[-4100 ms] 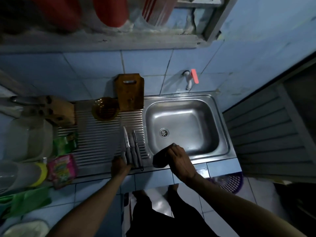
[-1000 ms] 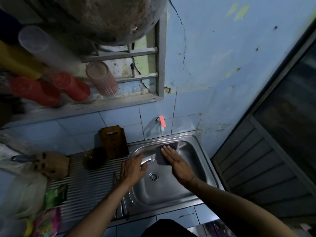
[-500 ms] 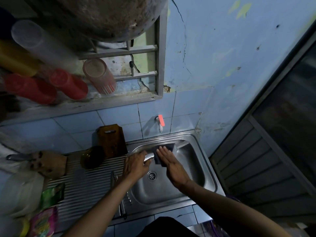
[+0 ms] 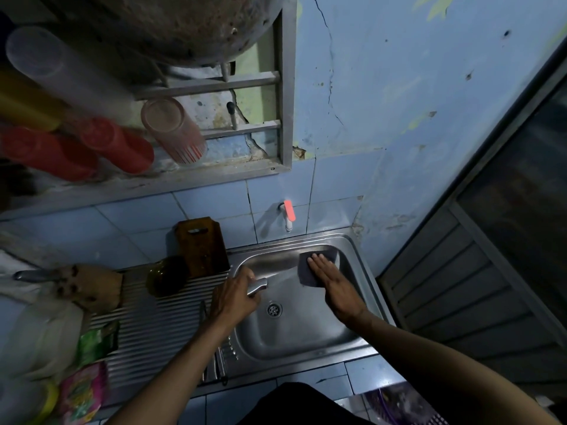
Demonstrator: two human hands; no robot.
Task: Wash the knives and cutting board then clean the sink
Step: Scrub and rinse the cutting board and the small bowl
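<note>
A: Still gripping the knife [image 4: 260, 285] with the left hand [image 4: 237, 297]?

B: Yes, keeping the fingers closed round the handle and holding the blade out across the far part of the sink [image 4: 306, 332] basin.

A: And doing what with the right hand [image 4: 336, 286]?

B: Pressing it open and flat, fingers stretched, on the dark cloth [image 4: 306, 273], pinning that against the blade. Having just slid the cloth rightward, away from the handle and toward the tip.

A: Meaning what for the job?

B: Wiping down the first knife, after lifting it off the drainboard [image 4: 153, 332] a few seconds back. Leaving the other knives [image 4: 219, 363] lying on the near edge of that drainboard, just left of the basin, and the cutting board [image 4: 202, 246] leaning against the far tiles, both apparently waiting.

A: Running any water from the tap [image 4: 288, 214]?

B: Probably not. Seeing no stream, though hardly trusting such dim light.

A: Sitting early in the task, then?

B: Judging so: still needing to finish the remaining blades and the board, then scrub the sink itself.
</note>
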